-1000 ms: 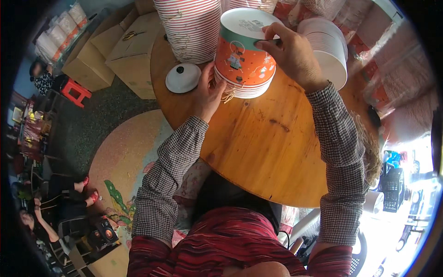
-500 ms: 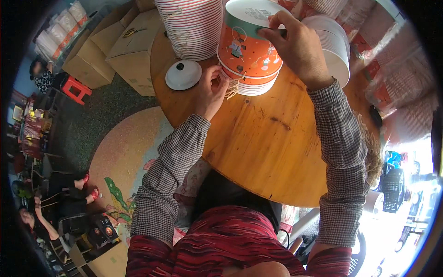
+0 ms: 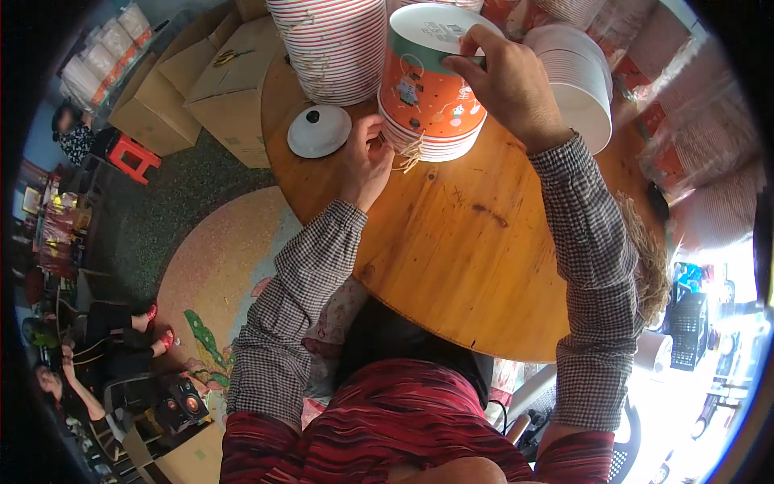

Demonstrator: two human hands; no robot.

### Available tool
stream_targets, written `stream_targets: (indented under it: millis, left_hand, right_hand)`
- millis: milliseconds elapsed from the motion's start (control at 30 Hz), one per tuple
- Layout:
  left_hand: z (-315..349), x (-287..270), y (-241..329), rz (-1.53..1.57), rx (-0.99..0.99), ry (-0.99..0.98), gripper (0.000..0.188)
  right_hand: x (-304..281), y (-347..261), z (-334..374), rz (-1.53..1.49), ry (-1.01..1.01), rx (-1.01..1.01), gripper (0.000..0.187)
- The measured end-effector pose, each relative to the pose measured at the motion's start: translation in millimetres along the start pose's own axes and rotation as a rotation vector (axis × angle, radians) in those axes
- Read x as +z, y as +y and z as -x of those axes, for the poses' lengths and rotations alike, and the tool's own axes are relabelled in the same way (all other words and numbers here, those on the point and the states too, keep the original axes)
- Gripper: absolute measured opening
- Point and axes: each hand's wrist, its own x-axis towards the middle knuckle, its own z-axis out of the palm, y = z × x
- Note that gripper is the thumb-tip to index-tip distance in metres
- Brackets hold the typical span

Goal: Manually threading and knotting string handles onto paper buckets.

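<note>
The round wooden table [image 3: 468, 266] carries everything within reach. At its far left stands a tall stack of buckets [image 3: 334, 60], striped with red and white rims. Right of it, an orange bucket [image 3: 435, 93] sits upside down over several nested white rims [image 3: 443, 152], its pale base up. To the right lie nested white buckets [image 3: 576, 89] on their side, and a bundle of straw [image 3: 645, 258] is at the table's right edge.

The right hand [image 3: 516, 93] grips the base edge of the orange bucket between thumb and fingers. The left hand [image 3: 369, 161] is beside the lower rims, its fingers loosely curled and parted; contact with them is unclear. A white lid [image 3: 316, 137] lies left of it. Some straw strands [image 3: 413, 153] stick out at the rims.

So the orange bucket is already seated, as far as shows, while the right hand has not let go and the strands hang loose.

Half a second ago the orange bucket was higher, its rim flaring clear of the rims below; now it has come down in line, and the left fingers are farther from the strands.
</note>
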Motion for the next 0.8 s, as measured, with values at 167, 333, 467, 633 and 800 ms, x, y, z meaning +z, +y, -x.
stream_targets:
  millis: [167, 333, 467, 633, 800]
  left_hand:
    - [0, -1, -2, -0.007, -0.001, -0.023, 0.039]
    - [-1, -1, -7, 0.044, -0.048, -0.055, 0.042]
    - [1, -6, 4, 0.115, 0.036, 0.165, 0.036]
    - [26, 7, 39, -0.080, 0.444, 0.165, 0.028]
    - [35, 71, 102, -0.029, 0.565, -0.233, 0.033]
  right_hand:
    - [2, 1, 0, -0.004, 0.004, -0.020, 0.027]
    - [4, 5, 3, -0.073, -0.045, 0.035, 0.026]
    - [-6, 20, 21, -0.406, 0.155, 0.134, 0.026]
    - [-13, 65, 92, -0.639, 0.442, 0.453, 0.009]
    - [-5, 118, 166, -0.691, 0.619, 0.629, 0.006]
